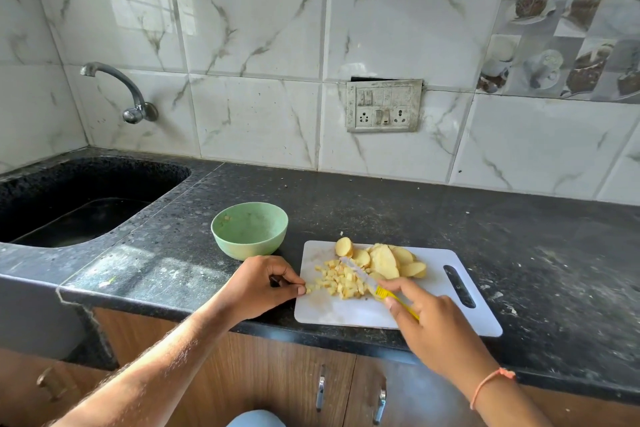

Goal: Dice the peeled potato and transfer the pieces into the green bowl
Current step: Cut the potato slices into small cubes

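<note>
Yellow potato dice (341, 282) lie touching the left hand's (258, 286) fingers (300, 289).

No readable text anywhere (switch panel (383, 105) unmarked).

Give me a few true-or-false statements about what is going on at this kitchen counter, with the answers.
1. The right hand holds a knife with a yellow handle. True.
2. The green bowl stands on the cutting board. False: it stands on the dark counter, to the left of the board.
3. Both diced potato pieces and uncut potato slices lie on the board. True.
4. The green bowl is heaped full of potato. False: it is nearly empty, with only a tiny scrap or two inside.
5. The left hand is at the board's left edge, fingertips by the diced pieces. True.
6. The sink lies to the right of the board. False: it lies on the left.
</note>
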Demonstrator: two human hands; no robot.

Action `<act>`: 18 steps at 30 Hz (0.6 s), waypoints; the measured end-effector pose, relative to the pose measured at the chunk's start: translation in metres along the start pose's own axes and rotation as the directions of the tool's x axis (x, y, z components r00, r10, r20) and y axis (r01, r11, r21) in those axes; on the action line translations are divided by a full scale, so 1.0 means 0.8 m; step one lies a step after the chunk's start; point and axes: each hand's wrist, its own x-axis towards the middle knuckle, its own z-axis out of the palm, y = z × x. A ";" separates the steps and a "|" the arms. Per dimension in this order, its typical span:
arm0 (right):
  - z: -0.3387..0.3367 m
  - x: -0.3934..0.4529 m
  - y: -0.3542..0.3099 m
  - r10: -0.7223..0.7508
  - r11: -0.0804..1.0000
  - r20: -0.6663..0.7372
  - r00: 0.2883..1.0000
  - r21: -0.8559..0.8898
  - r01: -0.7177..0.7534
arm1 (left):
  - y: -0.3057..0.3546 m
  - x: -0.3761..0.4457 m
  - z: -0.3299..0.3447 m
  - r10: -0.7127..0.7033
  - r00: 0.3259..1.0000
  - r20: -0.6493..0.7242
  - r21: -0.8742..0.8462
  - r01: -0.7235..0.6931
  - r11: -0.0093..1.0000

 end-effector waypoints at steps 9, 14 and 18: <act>-0.015 0.025 0.061 0.240 0.712 -0.031 0.970 0.685 -0.154 | 0.004 0.006 0.000 -0.109 0.994 -0.005 -0.031 0.109 0.994; -0.014 0.028 0.067 0.210 0.690 -0.040 0.977 0.714 -0.119 | 0.015 0.009 0.002 -0.192 0.981 0.020 -0.026 0.193 0.981; -0.012 0.028 0.072 0.212 0.677 -0.066 0.975 0.729 -0.098 | 0.028 0.020 0.007 -0.219 0.975 0.041 0.027 0.218 0.975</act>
